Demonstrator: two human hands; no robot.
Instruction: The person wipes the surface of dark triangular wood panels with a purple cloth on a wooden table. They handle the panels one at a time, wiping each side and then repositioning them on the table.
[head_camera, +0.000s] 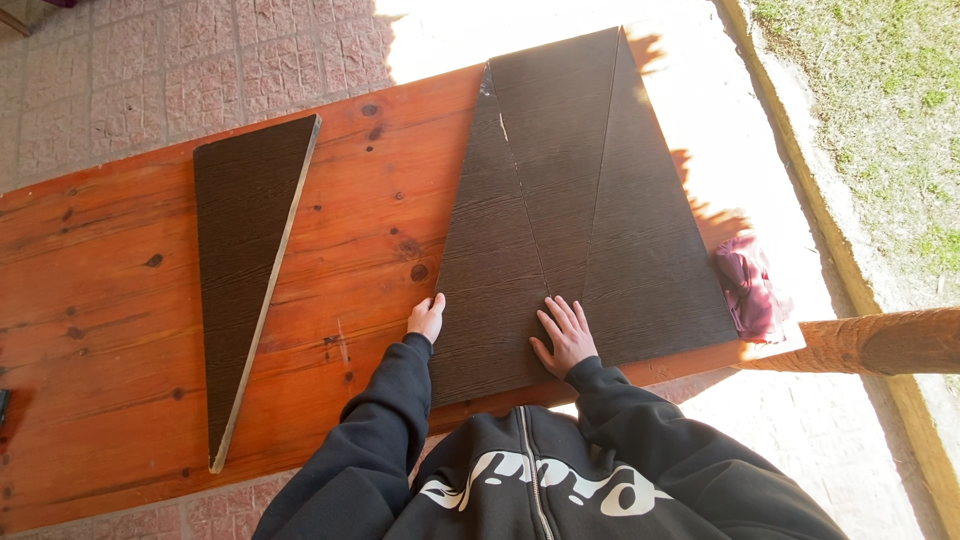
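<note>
So three dark brown wood-grain triangular panels (580, 210) are laid edge to edge on the right part of the orange-stained knotty wooden counter (120, 300). Right hand (566, 337) lies flat on them near the front edge, fingers (567, 315) spread and released, gripping nothing. Left hand (427, 318) rests against the left edge of the group, fingers loosely curled. A fourth matching dark triangular panel (240, 260) lies well apart to the left. A crumpled maroon cloth (748, 285) sits just beside the panels on the right.
</note>
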